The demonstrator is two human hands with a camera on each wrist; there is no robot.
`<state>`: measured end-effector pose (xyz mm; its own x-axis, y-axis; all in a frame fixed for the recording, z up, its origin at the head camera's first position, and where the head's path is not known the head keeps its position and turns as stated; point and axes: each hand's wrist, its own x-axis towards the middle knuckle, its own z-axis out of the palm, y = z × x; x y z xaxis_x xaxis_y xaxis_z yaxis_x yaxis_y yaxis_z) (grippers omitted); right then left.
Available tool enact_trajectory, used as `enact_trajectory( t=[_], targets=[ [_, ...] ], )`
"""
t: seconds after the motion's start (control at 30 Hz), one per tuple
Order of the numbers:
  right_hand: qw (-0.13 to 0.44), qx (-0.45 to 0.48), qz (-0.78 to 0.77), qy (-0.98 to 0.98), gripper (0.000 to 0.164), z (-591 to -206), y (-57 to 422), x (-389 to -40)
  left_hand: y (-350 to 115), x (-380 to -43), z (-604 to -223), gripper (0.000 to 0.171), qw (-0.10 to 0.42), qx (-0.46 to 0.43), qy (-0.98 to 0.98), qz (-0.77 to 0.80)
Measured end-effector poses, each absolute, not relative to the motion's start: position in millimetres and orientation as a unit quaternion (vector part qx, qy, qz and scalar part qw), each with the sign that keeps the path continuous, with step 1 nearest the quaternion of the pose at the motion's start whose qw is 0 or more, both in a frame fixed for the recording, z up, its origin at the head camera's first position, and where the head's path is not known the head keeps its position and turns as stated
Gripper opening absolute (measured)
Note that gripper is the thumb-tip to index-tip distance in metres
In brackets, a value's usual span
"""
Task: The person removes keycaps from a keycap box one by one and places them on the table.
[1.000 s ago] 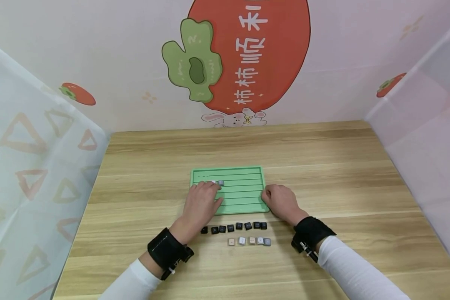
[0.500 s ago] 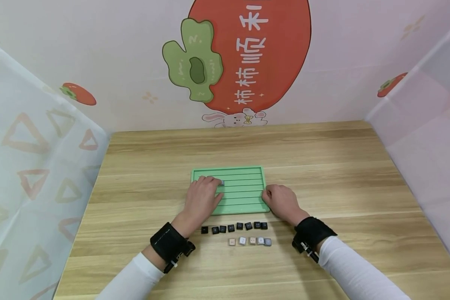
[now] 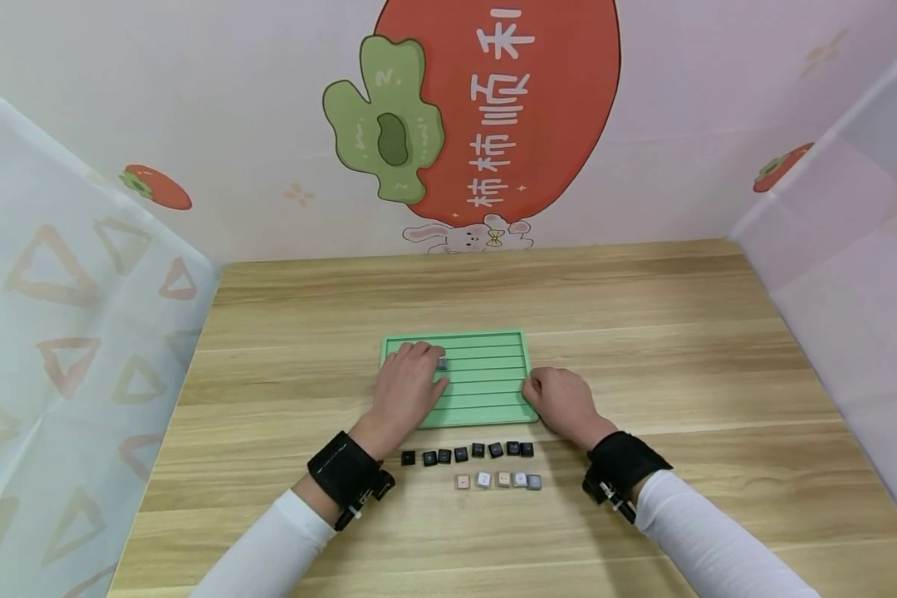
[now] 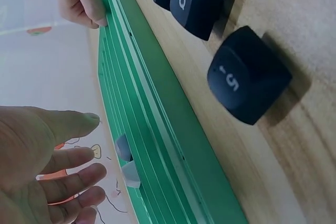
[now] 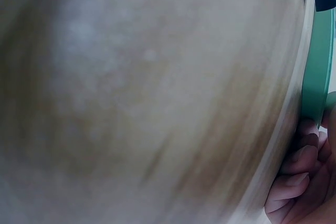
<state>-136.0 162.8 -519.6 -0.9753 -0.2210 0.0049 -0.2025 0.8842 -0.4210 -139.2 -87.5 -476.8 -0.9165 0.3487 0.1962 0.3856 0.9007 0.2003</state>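
My left hand is over the left part of a green ridged tray. In the left wrist view its fingers are loosely extended, with nothing between them. Near those fingertips, a grey keycap and a white keycap sit side by side in a tray groove; in the head view the hand hides the white one. At the tray's right edge my right hand grips the rim, fingers curled low against the side. Closest to the left wrist camera lies a black keycap marked 5.
A row of several black keycaps lies on the wooden table in front of the tray. Nearer still is a shorter row of beige, white and grey keycaps. A printed cloth wall stands behind the table.
My left hand has shifted slightly right and away over the tray, covering the white keycap seen earlier. The grey keycap stays in its groove. My right hand keeps its place at the rim.
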Motion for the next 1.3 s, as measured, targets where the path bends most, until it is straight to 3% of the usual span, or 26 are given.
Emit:
enact_trajectory(
  t=[0.43,1.3],
  targets=[
    [0.029,-0.108,-0.214,0.970,0.036,-521,164,-136,-76,-148,-479,0.043,0.050,-0.182,-0.977,-0.100],
    [0.027,-0.108,-0.209,0.972,0.036,-524,163,-137,-79,-160,-488,0.023,0.007,-0.180,-0.980,-0.085]
  ],
)
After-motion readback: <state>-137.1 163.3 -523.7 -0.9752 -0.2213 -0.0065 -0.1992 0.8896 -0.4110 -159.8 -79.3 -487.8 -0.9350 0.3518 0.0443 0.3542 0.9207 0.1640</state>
